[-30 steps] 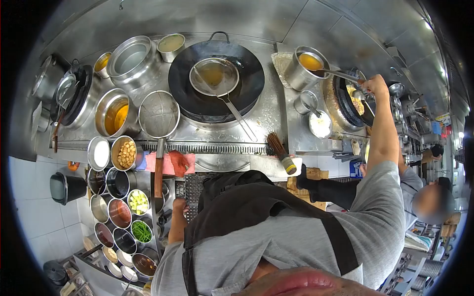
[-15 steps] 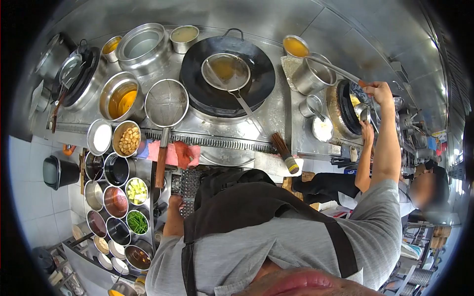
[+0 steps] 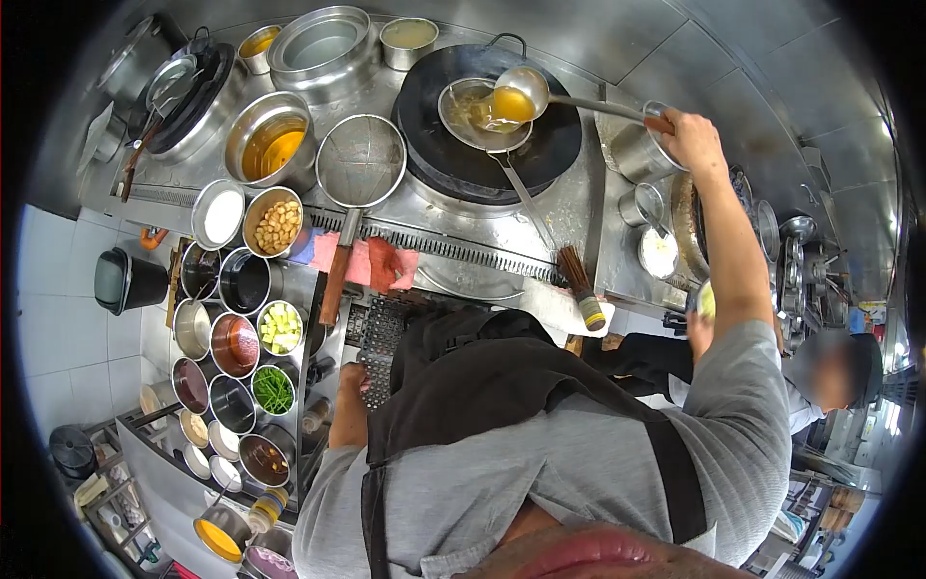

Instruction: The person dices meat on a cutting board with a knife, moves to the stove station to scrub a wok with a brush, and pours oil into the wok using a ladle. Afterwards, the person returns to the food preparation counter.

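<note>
My right hand point(image 3: 693, 143) is wrapped round the wooden-ended handle of a ladle point(image 3: 522, 95). The ladle's bowl, holding orange-yellow liquid, is tilted over a round strainer point(image 3: 468, 106), and liquid runs into it. That strainer rests in a large black wok point(image 3: 424, 152), its handle lying out over the front rim. Low beside the apron, my left hand point(image 3: 353, 378) has its fingers curled; what they hold, if anything, is hidden. A second strainer point(image 3: 361, 162) with a wooden handle lies to the left of the wok.
Pots of oil point(image 3: 274, 147) and water point(image 3: 324, 43) stand at the left. Below are bowls of nuts point(image 3: 277, 228), cut vegetables point(image 3: 280, 328) and sauces. A bamboo brush point(image 3: 579, 285) sits at the stove edge. At the right, a co-worker point(image 3: 699, 333) stands near another wok.
My right hand has carried the ladle leftward from the tall pot at the right to above the strainer in the wok. The view has shifted, and the co-worker's hand has drawn back.
</note>
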{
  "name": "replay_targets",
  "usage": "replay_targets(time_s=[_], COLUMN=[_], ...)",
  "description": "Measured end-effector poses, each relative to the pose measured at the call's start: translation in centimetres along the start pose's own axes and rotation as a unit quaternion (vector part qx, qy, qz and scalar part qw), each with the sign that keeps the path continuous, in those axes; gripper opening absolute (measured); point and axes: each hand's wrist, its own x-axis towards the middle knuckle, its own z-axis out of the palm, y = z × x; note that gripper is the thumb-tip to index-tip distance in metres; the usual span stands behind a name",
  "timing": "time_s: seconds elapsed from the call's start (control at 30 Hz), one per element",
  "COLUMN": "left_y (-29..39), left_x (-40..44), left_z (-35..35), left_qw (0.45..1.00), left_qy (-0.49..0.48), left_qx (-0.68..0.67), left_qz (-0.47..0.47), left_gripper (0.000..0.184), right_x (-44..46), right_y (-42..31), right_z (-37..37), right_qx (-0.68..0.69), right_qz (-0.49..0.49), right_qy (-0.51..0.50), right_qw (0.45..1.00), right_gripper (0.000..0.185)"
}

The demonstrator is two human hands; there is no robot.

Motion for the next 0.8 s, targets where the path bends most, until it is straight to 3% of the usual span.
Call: replay_targets(time_s=[0.13,0.27,0.5,0.57,0.7,0.8], left_y=[-0.5,0.5,5.2,7.2,9.0,10.5], left_x=[-1.6,-2.0,-1.9,-2.0,-2.1,-5.2], left_z=[0.6,1.3,2.1,2.1,2.9,3.4], left_qw=[1.0,1.0,0.999,1.0,0.998,0.999], left_qy=[-0.01,-0.019,-0.024,-0.017,0.001,0.005], left_qx=[-0.008,-0.011,-0.02,-0.01,0.031,0.019], left_qz=[-0.016,-0.015,0.008,0.018,0.06,0.049], left_gripper=[0.018,0.017,0.016,0.015,0.017,0.017], right_x=[0.2,-1.5,-4.1,-4.0,-4.1,-3.6], right_y=[4.3,9.1,16.3,17.1,18.2,19.8], right_z=[0.1,-2.7,-5.7,-5.2,-1.7,3.1], right_qx=[-0.089,-0.152,-0.206,-0.219,-0.209,-0.204], right_qz=[-0.074,0.005,0.104,0.136,0.167,0.137], right_qy=[0.094,0.072,0.039,-0.012,-0.053,-0.08], right_qw=[0.989,0.986,0.972,0.966,0.962,0.966], right_gripper=[0.027,0.045,0.038,0.026,0.018,0.019])
